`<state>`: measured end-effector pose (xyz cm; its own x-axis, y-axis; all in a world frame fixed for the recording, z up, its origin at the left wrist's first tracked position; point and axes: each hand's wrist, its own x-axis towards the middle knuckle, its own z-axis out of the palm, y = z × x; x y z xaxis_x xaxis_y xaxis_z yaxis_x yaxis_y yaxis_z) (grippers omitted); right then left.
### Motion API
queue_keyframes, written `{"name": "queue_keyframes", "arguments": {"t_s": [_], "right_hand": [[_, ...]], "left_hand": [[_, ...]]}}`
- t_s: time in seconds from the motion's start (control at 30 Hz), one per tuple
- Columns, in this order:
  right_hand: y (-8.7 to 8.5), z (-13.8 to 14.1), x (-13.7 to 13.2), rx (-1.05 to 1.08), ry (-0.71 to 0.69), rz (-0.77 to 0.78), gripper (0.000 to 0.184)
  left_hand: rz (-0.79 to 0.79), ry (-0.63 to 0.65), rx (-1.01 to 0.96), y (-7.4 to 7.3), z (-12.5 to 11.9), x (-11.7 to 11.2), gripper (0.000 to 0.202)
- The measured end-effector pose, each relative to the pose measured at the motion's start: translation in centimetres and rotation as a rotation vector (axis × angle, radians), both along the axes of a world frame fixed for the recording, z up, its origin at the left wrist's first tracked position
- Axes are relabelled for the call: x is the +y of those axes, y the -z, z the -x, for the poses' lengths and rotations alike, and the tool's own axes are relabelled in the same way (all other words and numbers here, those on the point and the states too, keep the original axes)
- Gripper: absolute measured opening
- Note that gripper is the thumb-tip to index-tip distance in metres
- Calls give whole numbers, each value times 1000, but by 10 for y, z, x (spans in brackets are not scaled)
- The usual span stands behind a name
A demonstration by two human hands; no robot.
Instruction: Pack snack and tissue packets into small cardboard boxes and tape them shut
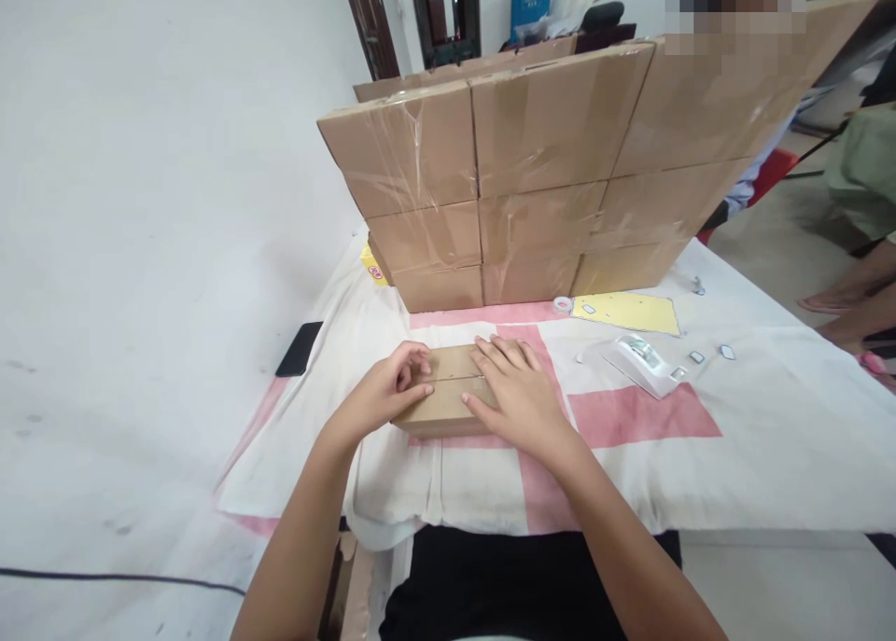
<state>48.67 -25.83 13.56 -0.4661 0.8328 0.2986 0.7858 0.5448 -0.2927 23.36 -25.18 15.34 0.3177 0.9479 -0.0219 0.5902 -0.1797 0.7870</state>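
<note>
Two bare hands rest at one small closed cardboard box (449, 403), which lies between them on a cloth-covered table (784, 464). The right hand (514, 384) lies palm down with fingers spread, hiding the box's right end. The left hand (388, 389) curls at the left end, thumb on the top edge; its curled fingers overlap, so whether it pinches the box cannot be told. Beyond the hands stands one cardboard wall (536, 230) of nine taped panels, three by three, covering most of a yellow box (374, 268). One person at far right is cut off by the frame. Right of the grip lie one tape roll (563, 303), one yellow sheet (634, 313) and one crumpled clear-and-white package (642, 363); left, one flat black object (300, 349).
</note>
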Motion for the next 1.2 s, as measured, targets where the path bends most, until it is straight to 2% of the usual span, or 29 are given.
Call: {"name": "queue_keyframes", "arguments": {"t_s": [0.17, 0.37, 0.53, 0.8, 1.2], "right_hand": [[1, 0, 0, 3, 0, -4, 60], [0, -1, 0, 0, -9, 7, 59], [0, 0, 0, 7, -12, -3, 58], [2, 1, -1, -27, -8, -7, 59], [4, 3, -3, -22, -6, -31, 60]], "left_hand": [[-25, -31, 20, 1, 3, 2, 35], [-8, 6, 9, -5, 2, 10, 39], [-5, -9, 12, -3, 1, 18, 33], [100, -67, 15, -4, -2, 36, 25], [148, -154, 50, -18, -11, 38, 39]]}}
